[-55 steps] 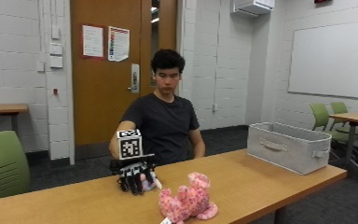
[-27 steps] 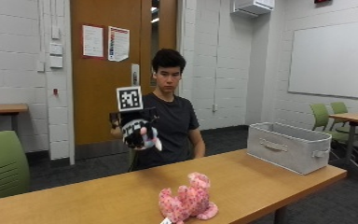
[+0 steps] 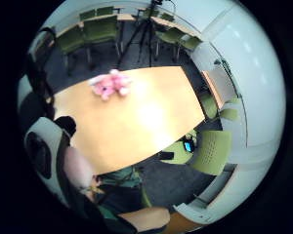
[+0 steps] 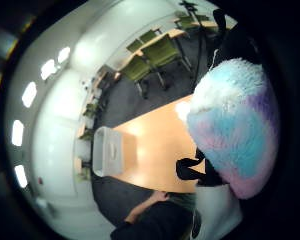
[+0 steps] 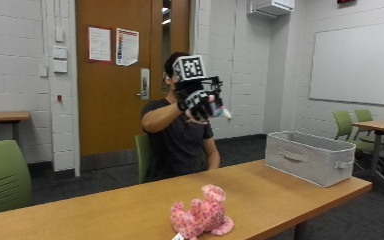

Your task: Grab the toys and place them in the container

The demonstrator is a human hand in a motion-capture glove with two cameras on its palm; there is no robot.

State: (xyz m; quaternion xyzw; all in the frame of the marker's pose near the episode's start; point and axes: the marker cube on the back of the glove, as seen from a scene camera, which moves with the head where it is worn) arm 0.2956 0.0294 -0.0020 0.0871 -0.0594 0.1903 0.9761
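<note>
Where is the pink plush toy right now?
In the outside view, the pink plush toy lies on the table near its front edge, apart from the grey container.

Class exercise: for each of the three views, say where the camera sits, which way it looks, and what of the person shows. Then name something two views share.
Outside view: across the table, facing the seated person, whose raised right hand holds a fluffy toy.
Thumb side palm view: looks down past the fluffy toy at the grey container.
Little finger side palm view: looks down on the table; glove edge shows.
Shared: the pink plush toy.
</note>
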